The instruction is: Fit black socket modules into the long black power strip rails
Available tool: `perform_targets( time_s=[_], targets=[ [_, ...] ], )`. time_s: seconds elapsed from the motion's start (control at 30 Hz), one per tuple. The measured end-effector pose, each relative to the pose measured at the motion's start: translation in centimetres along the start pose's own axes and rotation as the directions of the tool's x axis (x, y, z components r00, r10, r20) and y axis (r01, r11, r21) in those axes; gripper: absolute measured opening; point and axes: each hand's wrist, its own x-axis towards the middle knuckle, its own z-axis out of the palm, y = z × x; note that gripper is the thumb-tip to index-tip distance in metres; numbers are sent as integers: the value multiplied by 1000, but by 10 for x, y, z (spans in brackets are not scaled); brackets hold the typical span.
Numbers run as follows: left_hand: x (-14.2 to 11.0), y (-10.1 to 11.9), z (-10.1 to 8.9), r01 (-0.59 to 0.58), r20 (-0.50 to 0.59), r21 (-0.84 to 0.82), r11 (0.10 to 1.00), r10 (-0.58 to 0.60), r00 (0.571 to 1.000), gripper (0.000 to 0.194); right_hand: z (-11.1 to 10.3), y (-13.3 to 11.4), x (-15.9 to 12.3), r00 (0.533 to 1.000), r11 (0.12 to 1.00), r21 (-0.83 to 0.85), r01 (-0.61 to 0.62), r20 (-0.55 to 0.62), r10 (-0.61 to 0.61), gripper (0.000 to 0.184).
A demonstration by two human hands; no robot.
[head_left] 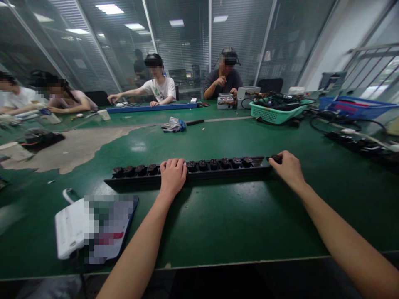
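Observation:
A long black power strip housing (215, 175) lies across the table before me, its top open and a row of round black socket inserts (213, 165) sitting in it. Over the middle of the strip my left hand (173, 173) is closed, fingers bent across its far edge and covering some of the inserts. At the strip's right end my right hand (288, 166) pinches a small black part (276, 158). The fingers hide most of that part, so its exact kind is unclear. A short stretch of bare channel shows near the right end.
To the left lie a white power bank (70, 230) and a blurred flat item (116, 224). A glove (173, 125) rests farther back. A green basket (276, 113) of cables, a blue basket (358, 109) and dark cables stand at right. Several people sit opposite, one behind a blue bar (152, 108).

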Motion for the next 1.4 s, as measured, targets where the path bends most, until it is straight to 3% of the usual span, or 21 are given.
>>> perform_targets(
  time_s=[0.17, 0.3, 0.47, 0.57, 0.73, 0.83, 0.93, 1.03, 1.13, 1.23, 1.33, 1.4],
  targets=[
    [0, 0, 0, 3, 2, -8, 1000, -3, 1000, 32, 5, 18, 6, 1000, 998, -56, -10, -4, 10, 32],
    [0, 0, 0, 6, 3, -13, 1000, -6, 1000, 32, 14, 22, 8, 995, 993, -119, 10, 97, 2, 36],
    [0, 0, 0, -1, 0, -7, 1000, 0, 1000, 33, 20, 15, 6, 981, 972, -214, -102, 142, 134, 45],
    [0, 0, 1, -6, -7, 2, 1000, 6, 1000, 33, 20, 12, 8, 974, 969, -184, -164, 127, 189, 48],
    [0, 0, 0, -9, -6, 9, 1000, 9, 1000, 33, 19, 12, 12, 971, 981, -104, -166, 154, 181, 52],
    [0, 0, 0, -8, -5, 12, 1000, 8, 1000, 33, 15, 11, 12, 987, 989, -68, -128, 93, 134, 52],
    [0, 0, 0, -10, -3, 14, 1000, 10, 1000, 33, 6, 4, 8, 997, 997, -33, -64, -43, 62, 48],
    [1, 0, -1, -11, -2, 18, 1000, 11, 1000, 33, -5, -14, -1, 991, 995, 69, 78, -118, -69, 40],
    [1, 0, -1, -13, -4, 12, 1000, 13, 1000, 33, -14, -39, -12, 972, 948, 226, 224, 20, -235, 38],
    [1, 0, -1, -10, -10, 1, 1000, 10, 1000, 32, -18, -64, -17, 925, 922, 260, 286, 176, -337, 43],
    [1, 0, -1, -8, -14, -6, 1000, 8, 1000, 32, -16, -81, -15, 893, 933, 179, 313, 279, -353, 41],
    [1, 0, -1, -6, -14, -3, 1000, 6, 1000, 33, -13, -89, -12, 898, 953, 81, 293, 317, -304, 36]
  ],
)
